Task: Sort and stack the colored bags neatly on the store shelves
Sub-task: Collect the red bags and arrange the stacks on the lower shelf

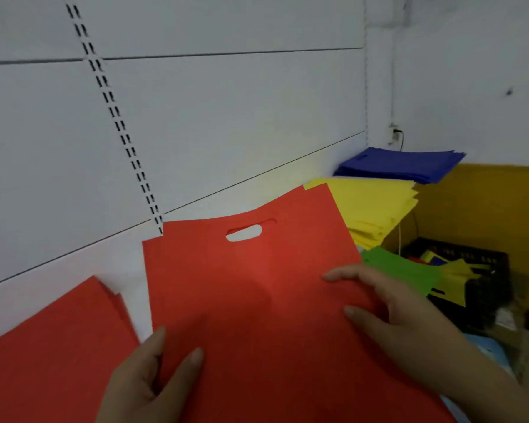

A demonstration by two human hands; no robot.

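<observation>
A flat red bag (257,285) with an oval handle cut-out fills the middle of the head view, held up in front of the white shelf back. My left hand (147,383) grips its lower left edge, thumb on the front. My right hand (403,319) holds its right edge with fingers spread on the fabric. A stack of red bags (52,346) lies at the lower left. To the right sit a yellow stack (376,206), a blue stack (400,163) on top of it, and a green bag (403,270) below.
The white slotted shelf back panel (196,117) with a notched upright (119,123) stands behind. At the right a black crate (483,285) holds mixed coloured bags, in front of a yellow wall (486,209). A cable hangs in the corner.
</observation>
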